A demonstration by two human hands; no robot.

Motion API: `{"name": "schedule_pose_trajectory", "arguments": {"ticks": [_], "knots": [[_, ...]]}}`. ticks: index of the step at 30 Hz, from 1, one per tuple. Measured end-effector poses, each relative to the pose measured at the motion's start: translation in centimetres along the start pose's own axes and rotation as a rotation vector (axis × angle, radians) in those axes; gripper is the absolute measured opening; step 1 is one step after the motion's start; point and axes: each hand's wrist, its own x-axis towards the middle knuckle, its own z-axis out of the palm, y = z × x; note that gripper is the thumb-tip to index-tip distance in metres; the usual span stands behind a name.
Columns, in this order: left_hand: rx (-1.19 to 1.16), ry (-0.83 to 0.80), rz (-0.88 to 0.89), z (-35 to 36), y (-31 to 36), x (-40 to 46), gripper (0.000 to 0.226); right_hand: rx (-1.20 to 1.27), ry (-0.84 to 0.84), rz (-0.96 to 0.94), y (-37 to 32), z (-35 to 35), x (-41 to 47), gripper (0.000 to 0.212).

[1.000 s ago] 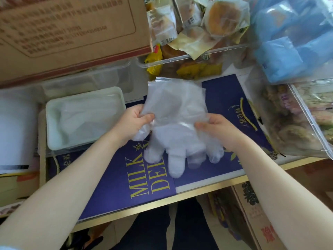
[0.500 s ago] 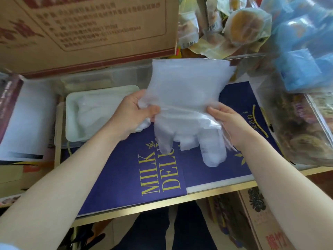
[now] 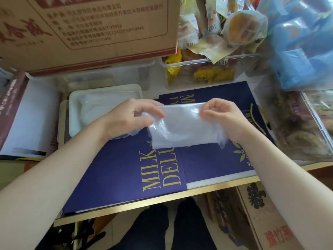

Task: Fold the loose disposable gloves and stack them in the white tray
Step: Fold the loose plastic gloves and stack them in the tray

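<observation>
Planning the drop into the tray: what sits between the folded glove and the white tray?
Only the left hand, in the head view: it pinches the glove at its left edge and overlaps the white tray at its near right corner.

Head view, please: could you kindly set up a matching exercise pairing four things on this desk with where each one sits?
Things:
1. glove
2. white tray
3. cardboard box
4. clear tub of snacks

Places:
A. far left, above the tray
B. held between the left hand and right hand
C. far side, right of the box
D. just beyond the left hand

Pairs: 1-B, 2-D, 3-A, 4-C
</observation>
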Motion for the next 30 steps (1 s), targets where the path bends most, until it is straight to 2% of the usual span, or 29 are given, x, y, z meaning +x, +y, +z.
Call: {"name": "schedule_pose_trajectory", "arguments": {"ticks": [3, 4, 6, 7, 8, 9, 11, 12, 13, 15, 17, 18, 19, 22, 26, 30], "knots": [[0.108, 0.243, -0.065, 1.2, -0.5, 0.3, 0.011, -0.065, 0.076, -0.041, 1.0, 0.9, 0.0, 0.023], [0.165, 0.297, -0.038, 1.5, -0.7, 0.5, 0.016, -0.143, 0.089, -0.034, 1.2, 1.1, 0.1, 0.026], [0.261, 0.339, 0.028, 1.7, -0.6, 0.5, 0.024, -0.389, 0.054, 0.018, 1.2, 1.2, 0.3, 0.046], [0.306, 0.324, 0.065, 1.6, -0.4, 0.4, 0.023, -0.550, 0.013, 0.007, 0.8, 1.3, 0.3, 0.060], [0.352, 0.311, 0.114, 1.5, -0.3, 0.2, 0.021, -0.690, -0.040, -0.070, 0.3, 1.6, 0.3, 0.062], [0.394, 0.297, 0.168, 1.4, -0.1, 0.1, 0.017, -0.779, -0.101, -0.187, -0.4, 2.1, 0.4, 0.052], [0.432, 0.274, 0.256, 1.2, 0.1, -0.3, 0.012, -0.785, -0.211, -0.342, -2.1, 4.0, 0.3, 0.015], [0.421, 0.284, 0.278, 1.1, 0.1, -0.5, 0.011, -0.747, -0.238, -0.338, -2.9, 4.9, 0.2, 0.011], [0.396, 0.327, 0.285, 0.9, 0.1, -0.8, 0.009, -0.724, -0.223, -0.315, -3.2, 5.6, 0.3, 0.025], [0.429, 0.569, 0.279, 0.5, -0.7, -1.3, 0.008, -0.697, -0.130, -0.275, -3.6, 6.7, 0.8, 0.034], [0.546, 0.851, 0.261, 0.6, -1.9, -2.1, 0.023, -0.728, 0.001, -0.223, -3.6, 7.7, 1.1, 0.032], [0.580, 0.898, 0.270, 1.0, -2.2, -2.5, 0.028, -0.743, 0.054, -0.207, -3.4, 8.2, 1.2, 0.034], [0.601, 0.878, 0.290, 1.6, -2.6, -2.7, 0.034, -0.762, 0.065, -0.204, -3.3, 8.8, 1.2, 0.037], [0.511, 0.654, 0.248, 3.3, -3.2, -2.7, 0.050, -0.756, -0.028, -0.274, -3.4, 10.4, 0.9, 0.040], [0.147, 0.551, 0.006, 3.2, -3.9, -2.3, 0.059, -0.696, -0.160, -0.372, -3.8, 11.6, 0.8, 0.028], [-0.248, 0.479, -0.044, 2.5, -4.5, -3.2, 0.063, -0.586, -0.216, -0.403, -4.9, 12.1, 0.9, 0.041]]}}
